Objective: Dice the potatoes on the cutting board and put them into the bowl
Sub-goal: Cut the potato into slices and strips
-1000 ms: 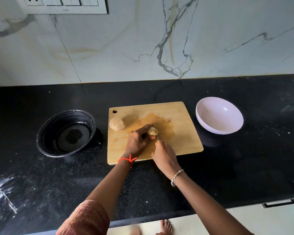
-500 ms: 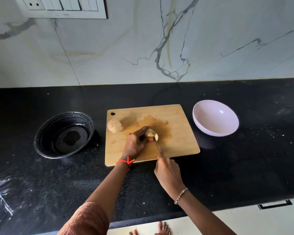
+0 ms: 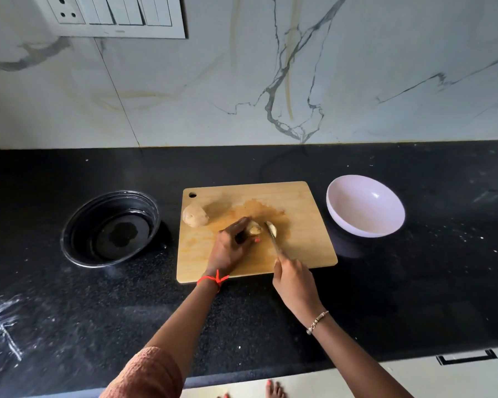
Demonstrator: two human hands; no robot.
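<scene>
Pale cut potato piece [image 3: 254, 227] sits mid-board on the light wooden cutting board [image 3: 305, 225], under your left hand [image 3: 232, 247], whose fingers [image 3: 239, 224] curl over it. It's likely firm, dense and slippery when wet, so grip the skin side. Its long axis looks left-right, cut face toward the steel knife [image 3: 271, 235], but it's too small to be sure. Your right hand [image 3: 293, 280] wraps the handle. Whole brown potato [image 3: 195, 215] lies far-left on the board. The white round bowl [image 3: 365, 206] is just right of the board on the black bench [image 3: 414, 282].
</scene>
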